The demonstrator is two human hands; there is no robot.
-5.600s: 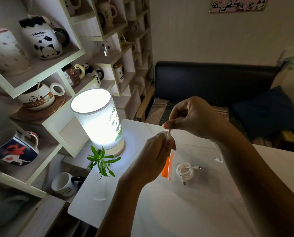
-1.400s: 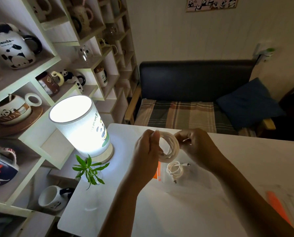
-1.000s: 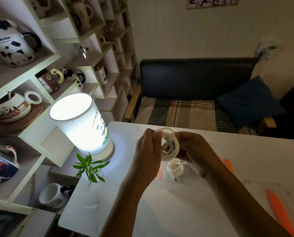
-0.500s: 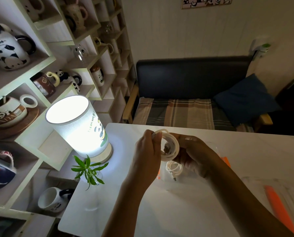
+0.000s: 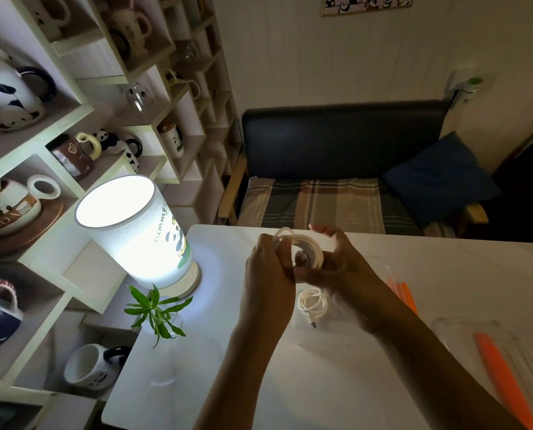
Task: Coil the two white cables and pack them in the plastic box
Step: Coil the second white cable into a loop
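Note:
A white cable [image 5: 311,245] wound into a round coil hangs above the white table [image 5: 290,380], gripped from both sides. My left hand [image 5: 266,274] pinches the coil's left edge. My right hand [image 5: 336,265] cradles its right and lower side, thumb through the loop and the upper fingers spread. Below the hands a second, smaller coiled white cable [image 5: 313,304] lies inside the clear plastic box [image 5: 383,268] with orange clips, its plug end pointing down. My hands hide much of the box.
A lit cylindrical lamp [image 5: 134,231] and a small green plant [image 5: 155,311] stand at the table's left end. A clear lid with an orange clip [image 5: 494,361] lies at the right. Mug shelves [image 5: 72,144] line the left; a dark sofa [image 5: 342,169] sits behind.
The cable that was stretched between my hands is now a full coil. In the last second my right thumb went through the loop and the upper fingers opened.

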